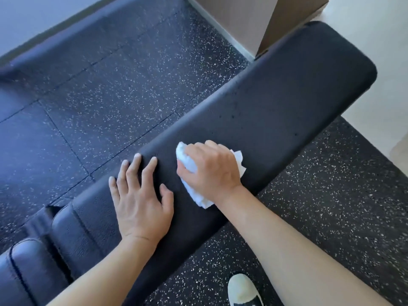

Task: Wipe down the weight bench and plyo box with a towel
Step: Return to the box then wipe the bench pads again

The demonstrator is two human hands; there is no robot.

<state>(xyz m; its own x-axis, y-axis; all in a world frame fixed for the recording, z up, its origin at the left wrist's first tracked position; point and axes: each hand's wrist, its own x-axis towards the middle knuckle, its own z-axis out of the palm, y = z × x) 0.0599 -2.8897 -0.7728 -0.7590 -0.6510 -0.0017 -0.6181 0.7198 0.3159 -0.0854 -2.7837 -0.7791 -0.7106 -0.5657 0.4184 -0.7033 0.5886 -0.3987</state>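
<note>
Head view: right hand [212, 171] fingers grip towel [189, 164], pressed mid-bench [287, 102]; left hand [141, 199] flat beside towel, fingers spread. Bench wipe underway; next likely sweep toward far end.

Padded black surface [276, 102] runs from 7 to 1 o'clock over speckled rubber floor [114, 89]. On it: left hand [141, 199] flat, white towel [189, 166] at its 2 o'clock under right hand [212, 171].
</note>
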